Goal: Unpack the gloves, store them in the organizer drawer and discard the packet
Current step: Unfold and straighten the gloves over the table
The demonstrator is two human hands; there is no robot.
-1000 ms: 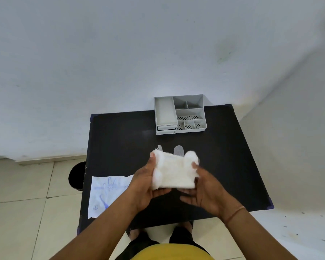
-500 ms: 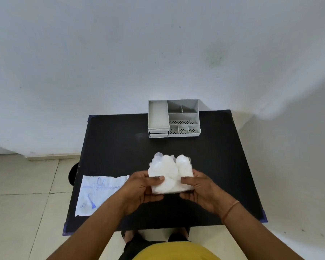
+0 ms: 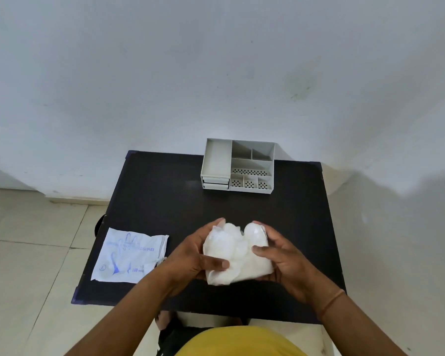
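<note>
A crumpled bundle of thin white plastic gloves (image 3: 235, 255) sits between both hands above the near middle of the black table (image 3: 165, 201). My left hand (image 3: 193, 258) grips its left side, thumb across the front. My right hand (image 3: 280, 255) cups its right side, thumb on top. The flat gloves packet (image 3: 129, 255), white with blue print, lies on the table's near left corner, partly over the edge. The grey organizer (image 3: 238, 167) stands at the table's far edge, with open compartments on top and two shut drawers (image 3: 215, 183) at its front left.
A white wall rises behind the table and along the right. Tiled floor lies to the left. A dark round object (image 3: 99, 224) shows under the table's left edge. My feet and yellow shirt are below the near edge.
The gloves have been folded from a flat stack into a tighter, rounder bundle, and both hands have closed further around it. The camera has tilted, so the table appears shifted in view.
</note>
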